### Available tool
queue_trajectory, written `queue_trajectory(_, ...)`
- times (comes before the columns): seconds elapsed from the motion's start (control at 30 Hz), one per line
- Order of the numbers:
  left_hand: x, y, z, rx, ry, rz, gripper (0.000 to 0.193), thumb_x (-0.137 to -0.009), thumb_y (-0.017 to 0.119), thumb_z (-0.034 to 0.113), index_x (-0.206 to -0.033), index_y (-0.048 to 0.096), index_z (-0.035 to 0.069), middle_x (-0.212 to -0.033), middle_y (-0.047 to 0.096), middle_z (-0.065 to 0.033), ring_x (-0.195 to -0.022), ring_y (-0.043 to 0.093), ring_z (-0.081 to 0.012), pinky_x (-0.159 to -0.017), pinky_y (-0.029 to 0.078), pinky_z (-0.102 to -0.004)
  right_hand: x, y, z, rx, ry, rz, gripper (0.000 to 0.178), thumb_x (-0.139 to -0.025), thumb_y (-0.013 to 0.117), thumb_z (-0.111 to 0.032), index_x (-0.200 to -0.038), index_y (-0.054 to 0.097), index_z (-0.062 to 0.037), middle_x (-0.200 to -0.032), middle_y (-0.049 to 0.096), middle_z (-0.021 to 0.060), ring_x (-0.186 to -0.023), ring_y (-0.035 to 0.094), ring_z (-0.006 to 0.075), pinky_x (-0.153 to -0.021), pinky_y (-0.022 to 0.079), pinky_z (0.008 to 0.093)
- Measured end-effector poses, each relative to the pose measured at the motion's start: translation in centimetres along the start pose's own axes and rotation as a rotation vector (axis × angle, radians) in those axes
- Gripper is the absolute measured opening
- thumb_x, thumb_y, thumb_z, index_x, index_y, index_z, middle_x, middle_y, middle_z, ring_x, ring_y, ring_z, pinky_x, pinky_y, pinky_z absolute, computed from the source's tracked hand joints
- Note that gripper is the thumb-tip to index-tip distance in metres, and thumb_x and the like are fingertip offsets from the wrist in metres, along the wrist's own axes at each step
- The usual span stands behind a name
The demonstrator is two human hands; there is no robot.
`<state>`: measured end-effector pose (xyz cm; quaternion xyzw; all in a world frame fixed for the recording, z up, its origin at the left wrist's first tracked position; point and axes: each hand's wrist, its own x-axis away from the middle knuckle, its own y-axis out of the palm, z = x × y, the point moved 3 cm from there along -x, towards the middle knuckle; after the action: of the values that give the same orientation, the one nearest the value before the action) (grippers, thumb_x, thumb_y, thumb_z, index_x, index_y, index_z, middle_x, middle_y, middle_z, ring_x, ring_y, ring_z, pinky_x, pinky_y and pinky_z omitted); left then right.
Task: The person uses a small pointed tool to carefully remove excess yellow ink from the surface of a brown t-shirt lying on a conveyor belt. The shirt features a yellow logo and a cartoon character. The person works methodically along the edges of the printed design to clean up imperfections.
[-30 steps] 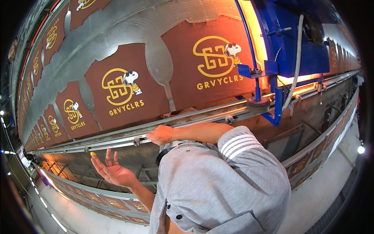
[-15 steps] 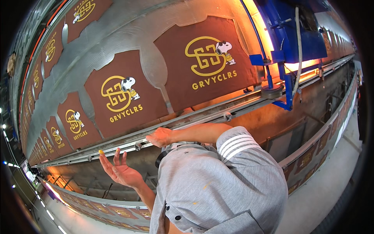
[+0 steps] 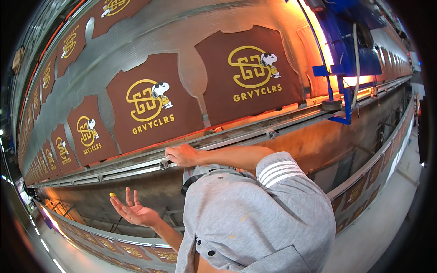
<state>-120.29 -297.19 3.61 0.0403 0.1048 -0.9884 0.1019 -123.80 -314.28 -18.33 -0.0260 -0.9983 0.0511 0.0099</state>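
Observation:
My right hand (image 3: 182, 155) rests at the edge of the long metal rail (image 3: 236, 141), fingers curled over it. Beyond the rail lies a brown fabric panel (image 3: 161, 68), printed with a yellow emblem and a white cartoon dog, flat on a shiny table. A second matching panel (image 3: 218, 54) lies to its right. My left hand (image 3: 139, 214) is held out below the rail, palm up and fingers spread, holding nothing. One of its fingertips is yellow. It touches neither the rail nor the panels.
A blue machine frame (image 3: 334, 70) with a glowing orange heater (image 3: 324, 48) straddles the table at the right. A white hose (image 3: 356, 63) hangs from it. More printed panels (image 3: 86, 154) line the table leftward. Behind me runs another table edge (image 3: 132, 237) with similar panels.
My left hand has dropped a little, farther from the rail, with its fingers still spread. My right hand stays at the rail. The whole view has shifted slightly, moving the near panels rightward.

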Motion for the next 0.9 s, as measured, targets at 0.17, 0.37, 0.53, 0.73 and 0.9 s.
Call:
queue_trajectory(0.17, -1.4, -4.4, -1.4, 0.033, -0.013, 0.093, 0.057, -0.105, 0.044, 0.032, -0.153, 0.035, 0.003, -0.156, 0.043, -0.0109, -0.122, 0.061, -0.0391, -0.094, 0.056, -0.0453, -3.6, 3.8, -1.5, 0.048, -0.011, 0.070, 0.009, -0.095, 0.056, -0.016, -0.098, 0.056, -0.0072, -0.092, 0.067, 0.0128, -0.085, 0.066, 0.0363, -0.070, 0.050, 0.0499)
queue_trajectory(0.37, -5.2, -11.5, -3.9, 0.183, 0.036, 0.155, 0.060, -0.102, 0.050, 0.028, -0.154, 0.033, 0.001, -0.158, 0.037, -0.0158, -0.117, 0.063, -0.0366, -0.087, 0.061, -0.0410, -7.7, 10.9, -2.1, 0.096, 0.079, 0.037, 0.011, -0.097, 0.054, -0.017, -0.100, 0.058, -0.0072, -0.094, 0.065, 0.0160, -0.086, 0.065, 0.0383, -0.073, 0.050, 0.0499)
queue_trajectory(0.53, -8.6, -20.5, -6.4, 0.195, 0.082, 0.283, 0.064, -0.100, 0.055, 0.027, -0.154, 0.032, 0.000, -0.159, 0.035, -0.0173, -0.115, 0.065, -0.0346, -0.085, 0.062, -0.0399, -9.1, 16.2, -0.2, 0.157, 0.259, 0.085, 0.013, -0.098, 0.053, -0.019, -0.101, 0.059, -0.0080, -0.088, 0.067, 0.0183, -0.083, 0.066, 0.0395, -0.072, 0.050, 0.0496)
queue_trajectory(0.73, -9.2, -34.3, -7.5, 0.147, 0.109, 0.504, 0.062, -0.101, 0.052, 0.028, -0.153, 0.034, -0.001, -0.158, 0.039, -0.0163, -0.113, 0.067, -0.0334, -0.086, 0.061, -0.0389, -8.5, 17.8, 1.1, 0.494, 0.117, 0.178, 0.014, -0.099, 0.054, -0.023, -0.104, 0.059, -0.0113, -0.084, 0.068, 0.0173, -0.079, 0.068, 0.0404, -0.071, 0.051, 0.0526)
queue_trajectory(0.9, -9.7, -42.2, -9.1, 0.100, 0.096, 0.623, 0.058, -0.103, 0.049, 0.027, -0.152, 0.035, 0.000, -0.157, 0.040, -0.0155, -0.111, 0.068, -0.0325, -0.085, 0.060, -0.0387, -10.7, 20.4, -0.5, 0.304, 0.319, 0.336, 0.015, -0.099, 0.055, -0.020, -0.101, 0.060, -0.0062, -0.075, 0.065, 0.0148, -0.071, 0.066, 0.0353, -0.068, 0.051, 0.0461)
